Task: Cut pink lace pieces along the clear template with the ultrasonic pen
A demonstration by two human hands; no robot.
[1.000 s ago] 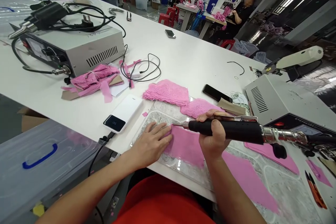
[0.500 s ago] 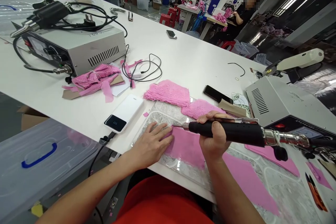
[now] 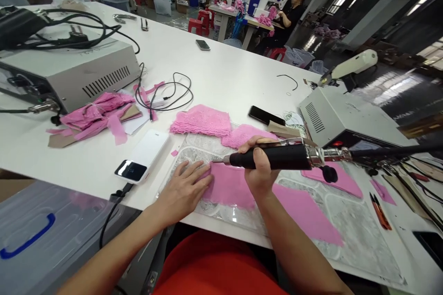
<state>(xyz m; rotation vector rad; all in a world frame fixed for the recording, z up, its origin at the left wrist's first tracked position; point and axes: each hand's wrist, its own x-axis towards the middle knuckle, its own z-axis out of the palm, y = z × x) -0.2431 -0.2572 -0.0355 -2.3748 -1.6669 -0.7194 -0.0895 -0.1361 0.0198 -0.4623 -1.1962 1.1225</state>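
Observation:
My right hand [image 3: 259, 168] is wrapped round a black-handled corded tool [image 3: 277, 157] with a slim metal tip. That tip points left and meets the upper left corner of a pink fabric piece [image 3: 230, 189], right beside my left fingertips. Flat and spread, my left hand [image 3: 185, 189] rests at the fabric's left edge, holding nothing. Under the fabric lies a clear-edged, grey marbled mat [image 3: 360, 226]. Behind it are a stack of pink lace pieces [image 3: 200, 120] and a second lace pile [image 3: 247, 136], partly hidden by my right hand. Another pink fabric piece [image 3: 304, 212] lies right of my wrist.
Grey power boxes stand at left [image 3: 100, 64] and right [image 3: 349, 110]. A white power bank [image 3: 148, 152], a looped cable [image 3: 173, 90], a black phone [image 3: 266, 115] and orange-handled snips [image 3: 380, 212] lie around. A person [image 3: 290, 14] sits at a sewing machine beyond.
The view has turned to the right, so everything sits further left in the picture. Both hands and the tool tip keep nearly the same place on the fabric.

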